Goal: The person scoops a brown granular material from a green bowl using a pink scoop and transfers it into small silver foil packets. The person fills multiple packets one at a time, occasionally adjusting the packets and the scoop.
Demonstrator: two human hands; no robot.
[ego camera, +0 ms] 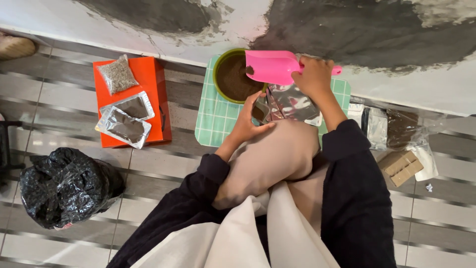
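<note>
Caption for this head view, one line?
Right hand holds a pink scoop over a green bowl of brown powder; left hand holds open a silver foil pouch.

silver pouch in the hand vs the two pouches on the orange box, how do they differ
The silver pouch is held open at its mouth by the left hand, upright over the green mat; the two pouches lie flat on the orange box, untouched. The held pouch shows mostly foil; those two show dark contents through clear fronts. All are shiny silver.
</note>
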